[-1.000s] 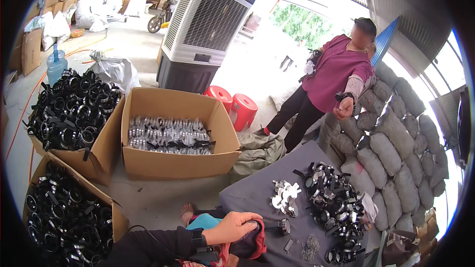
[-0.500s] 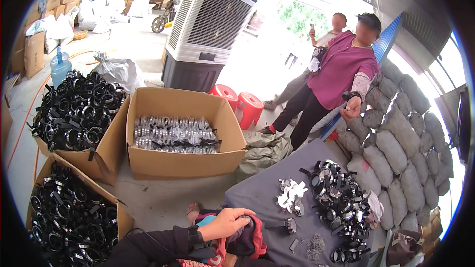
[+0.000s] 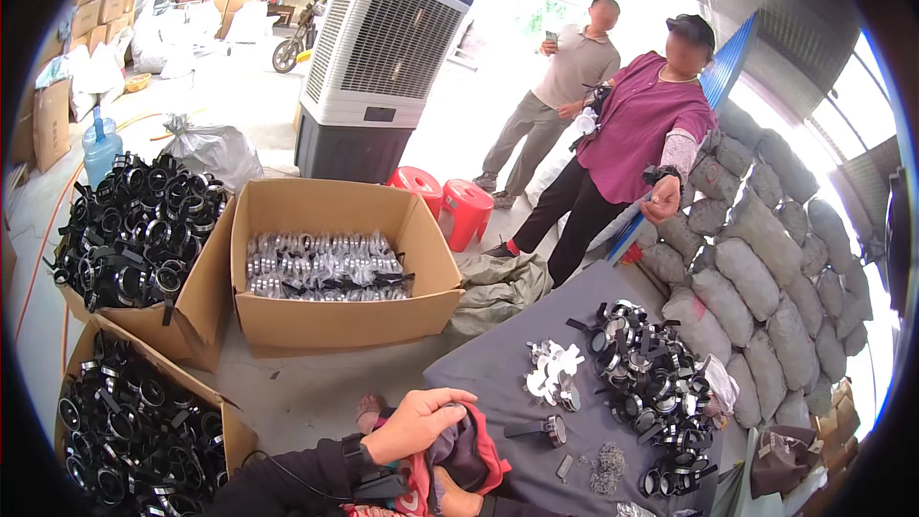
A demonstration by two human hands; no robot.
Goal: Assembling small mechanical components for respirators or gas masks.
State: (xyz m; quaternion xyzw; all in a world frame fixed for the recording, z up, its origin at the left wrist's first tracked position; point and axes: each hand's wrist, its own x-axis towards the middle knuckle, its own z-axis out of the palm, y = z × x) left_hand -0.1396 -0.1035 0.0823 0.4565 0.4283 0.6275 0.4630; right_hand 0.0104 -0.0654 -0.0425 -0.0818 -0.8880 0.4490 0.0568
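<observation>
My left hand has its fingers curled over a dark and red cloth at the lower middle. Beneath it my right hand, partly hidden, grips the same cloth from below. Whether anything small lies inside the folds I cannot make out. Just right of the cloth, a single black-strapped watch rests on the grey-covered table. Beyond it are a cluster of white round pieces and a large heap of black watches. A pile of thin metal bits lies nearby, beside a small grey bar.
Cartons of black watches stand at left; another carton holds bagged watches. Behind are an air cooler and red stools. A person in purple stands across the table, another person behind. Sacks are stacked right.
The view has shifted slightly, so the scene sits a little further left. More of my right hand shows below the cloth. The person at the back is now seen more fully.
</observation>
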